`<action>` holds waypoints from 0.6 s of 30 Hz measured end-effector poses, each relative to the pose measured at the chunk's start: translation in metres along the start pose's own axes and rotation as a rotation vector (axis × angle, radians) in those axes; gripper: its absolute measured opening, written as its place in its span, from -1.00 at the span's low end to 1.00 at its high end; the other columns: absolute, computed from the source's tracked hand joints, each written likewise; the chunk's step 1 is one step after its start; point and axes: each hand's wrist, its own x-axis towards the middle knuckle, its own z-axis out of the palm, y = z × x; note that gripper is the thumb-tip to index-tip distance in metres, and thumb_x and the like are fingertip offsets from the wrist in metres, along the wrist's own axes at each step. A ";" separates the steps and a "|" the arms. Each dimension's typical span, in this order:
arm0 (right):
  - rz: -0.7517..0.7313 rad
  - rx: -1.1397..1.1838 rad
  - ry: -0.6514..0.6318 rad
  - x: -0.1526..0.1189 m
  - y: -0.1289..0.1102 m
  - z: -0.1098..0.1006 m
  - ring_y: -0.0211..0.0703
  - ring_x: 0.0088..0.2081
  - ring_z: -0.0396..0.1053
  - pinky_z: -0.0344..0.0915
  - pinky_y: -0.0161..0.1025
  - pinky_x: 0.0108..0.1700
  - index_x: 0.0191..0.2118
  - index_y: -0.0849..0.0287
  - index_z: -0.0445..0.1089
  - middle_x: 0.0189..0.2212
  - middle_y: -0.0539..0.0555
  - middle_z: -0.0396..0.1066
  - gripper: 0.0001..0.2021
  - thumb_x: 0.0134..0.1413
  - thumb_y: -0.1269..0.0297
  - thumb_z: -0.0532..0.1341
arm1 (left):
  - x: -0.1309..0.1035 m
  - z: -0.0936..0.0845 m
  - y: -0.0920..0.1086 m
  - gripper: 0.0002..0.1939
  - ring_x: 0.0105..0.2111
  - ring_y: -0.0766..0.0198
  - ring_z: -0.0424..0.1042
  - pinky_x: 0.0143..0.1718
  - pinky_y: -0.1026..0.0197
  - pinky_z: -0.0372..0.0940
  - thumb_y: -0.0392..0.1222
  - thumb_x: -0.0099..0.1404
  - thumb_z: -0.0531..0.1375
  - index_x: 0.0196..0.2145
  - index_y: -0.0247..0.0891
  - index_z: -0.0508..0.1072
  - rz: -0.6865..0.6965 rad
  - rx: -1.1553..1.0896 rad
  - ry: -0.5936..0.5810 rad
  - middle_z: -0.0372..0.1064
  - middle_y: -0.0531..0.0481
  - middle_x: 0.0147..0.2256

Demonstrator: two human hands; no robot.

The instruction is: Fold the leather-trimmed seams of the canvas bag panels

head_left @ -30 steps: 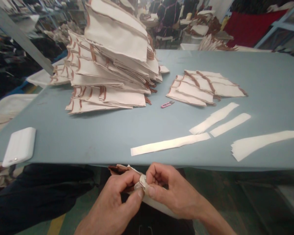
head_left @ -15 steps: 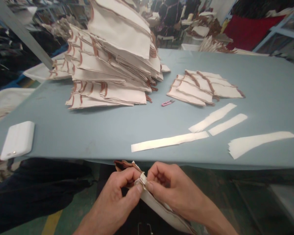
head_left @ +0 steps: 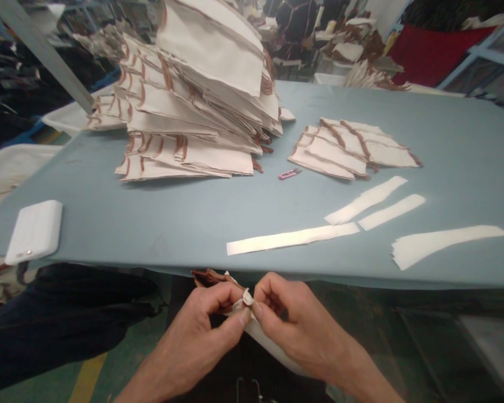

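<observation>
Just off the table's front edge, I hold a cream fabric piece [head_left: 273,348] with brown trim over my lap. My left hand [head_left: 201,327] pinches its edge between thumb and forefinger. Close beside it, my right hand [head_left: 294,316] pinches the same edge, and a small folded bit of cream cloth pokes up between the fingertips. The brown part of the piece sticks out beyond my left fingers toward the table. My hands cover much of the fabric between them.
On the blue-grey table [head_left: 151,224] stands a tall stack of cream pieces with brown edging [head_left: 210,117]. A smaller fanned pile [head_left: 340,148] lies to its right, near pink thread snips [head_left: 289,174]. Cream strips [head_left: 294,239] lie in front. A white device [head_left: 36,231] sits at the left edge.
The fabric has shifted a little in my fingers, and its lower end now shows less below my right hand. The whole view has moved slightly. Both hands keep their pinch.
</observation>
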 end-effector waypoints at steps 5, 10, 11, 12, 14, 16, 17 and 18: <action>0.035 0.124 -0.022 0.002 0.005 0.003 -0.34 -0.48 0.13 0.07 -0.38 -0.46 -0.38 0.16 0.28 -0.52 -0.14 0.22 -0.75 0.33 0.18 0.18 | 0.003 0.005 -0.004 -0.65 -0.41 0.27 0.20 -0.36 0.27 0.14 0.04 0.36 0.11 -0.42 -0.27 0.43 -0.085 -0.122 0.006 0.25 0.07 -0.46; 0.035 -0.017 0.055 0.002 0.005 0.009 -0.31 -0.49 0.21 0.09 -0.37 -0.46 -0.39 0.15 0.27 -0.53 -0.10 0.29 -0.81 0.29 0.27 0.14 | 0.008 0.013 -0.010 -0.71 -0.43 0.28 0.20 -0.38 0.28 0.15 -0.03 0.30 0.13 -0.49 -0.26 0.37 -0.072 -0.220 0.065 0.25 0.07 -0.47; 0.016 -0.063 0.087 0.002 0.004 0.011 -0.30 -0.51 0.23 0.09 -0.36 -0.46 -0.38 0.14 0.27 -0.54 -0.10 0.30 -0.82 0.28 0.28 0.13 | 0.008 0.014 -0.010 -0.70 -0.44 0.28 0.21 -0.39 0.29 0.16 -0.04 0.31 0.13 -0.49 -0.26 0.38 -0.065 -0.215 0.091 0.26 0.07 -0.47; -0.010 -0.110 0.127 0.001 0.004 0.013 -0.29 -0.52 0.25 0.09 -0.36 -0.47 -0.38 0.13 0.27 -0.55 -0.09 0.31 -0.84 0.27 0.29 0.12 | 0.009 0.016 -0.010 -0.69 -0.44 0.28 0.22 -0.40 0.29 0.16 -0.03 0.31 0.13 -0.50 -0.26 0.39 -0.058 -0.208 0.119 0.27 0.06 -0.47; -0.070 -0.191 0.221 0.001 0.005 0.018 -0.28 -0.53 0.29 0.11 -0.35 -0.46 -0.35 0.12 0.28 -0.55 -0.08 0.35 -0.86 0.27 0.29 0.12 | 0.011 0.018 -0.010 -0.66 -0.47 0.29 0.22 -0.43 0.30 0.17 -0.01 0.33 0.14 -0.52 -0.26 0.38 -0.051 -0.194 0.172 0.27 0.07 -0.49; -0.112 -0.241 0.301 0.000 0.006 0.023 -0.27 -0.53 0.34 0.14 -0.35 -0.46 -0.33 0.12 0.30 -0.53 -0.06 0.40 -0.87 0.29 0.27 0.13 | 0.011 0.020 -0.010 -0.65 -0.50 0.30 0.21 -0.48 0.32 0.16 0.00 0.33 0.14 -0.53 -0.25 0.36 -0.051 -0.184 0.225 0.26 0.08 -0.53; -0.128 -0.254 0.329 -0.001 0.007 0.025 -0.26 -0.53 0.37 0.16 -0.36 -0.46 -0.31 0.12 0.32 -0.51 -0.04 0.42 -0.86 0.30 0.25 0.13 | 0.011 0.021 -0.010 -0.65 -0.51 0.31 0.21 -0.49 0.33 0.17 0.00 0.33 0.15 -0.54 -0.24 0.35 -0.048 -0.180 0.251 0.26 0.08 -0.54; -0.138 -0.258 0.347 -0.001 0.008 0.028 -0.26 -0.53 0.39 0.18 -0.36 -0.47 -0.30 0.12 0.34 -0.51 -0.03 0.44 -0.85 0.31 0.23 0.13 | 0.011 0.022 -0.011 -0.65 -0.52 0.31 0.22 -0.49 0.33 0.18 -0.01 0.32 0.15 -0.55 -0.24 0.35 -0.042 -0.174 0.276 0.27 0.08 -0.54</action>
